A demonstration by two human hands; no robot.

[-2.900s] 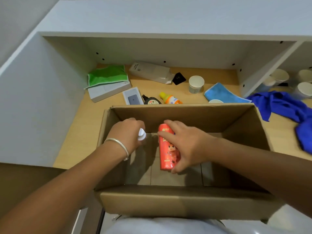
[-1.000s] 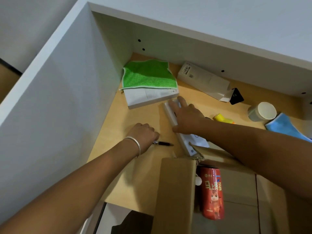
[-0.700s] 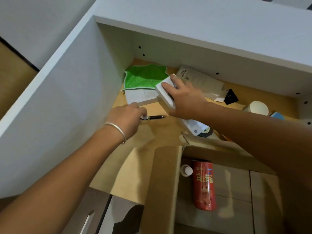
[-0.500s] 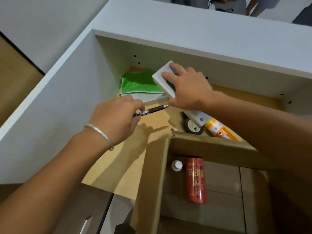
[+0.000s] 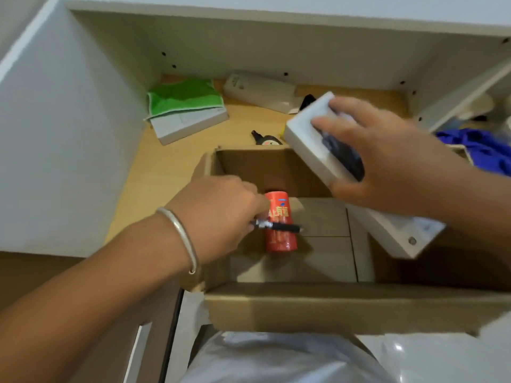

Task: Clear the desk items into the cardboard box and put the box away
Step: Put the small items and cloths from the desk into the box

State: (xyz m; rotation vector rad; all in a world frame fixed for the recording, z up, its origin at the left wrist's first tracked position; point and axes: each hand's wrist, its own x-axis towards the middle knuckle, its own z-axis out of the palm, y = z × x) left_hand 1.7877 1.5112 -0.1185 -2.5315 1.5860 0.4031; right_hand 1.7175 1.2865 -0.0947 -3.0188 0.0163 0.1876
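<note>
Both hands have come back over the cardboard box [image 5: 345,308]: my left hand [image 5: 218,214] pinches the pen [image 5: 279,226], my right hand [image 5: 387,158] clamps the white box [image 5: 312,142]. Two more items are ready to drop beside the red can [image 5: 279,236]; several remain on the far desk [image 5: 154,175].

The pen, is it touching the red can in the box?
Cannot tell. In the head view the pen, pinched in the left hand, crosses in front of the red can, with no gap or contact visible.

Can [image 5: 279,222] lies in box [image 5: 331,308]; cloth [image 5: 184,96] behind, left.
</note>
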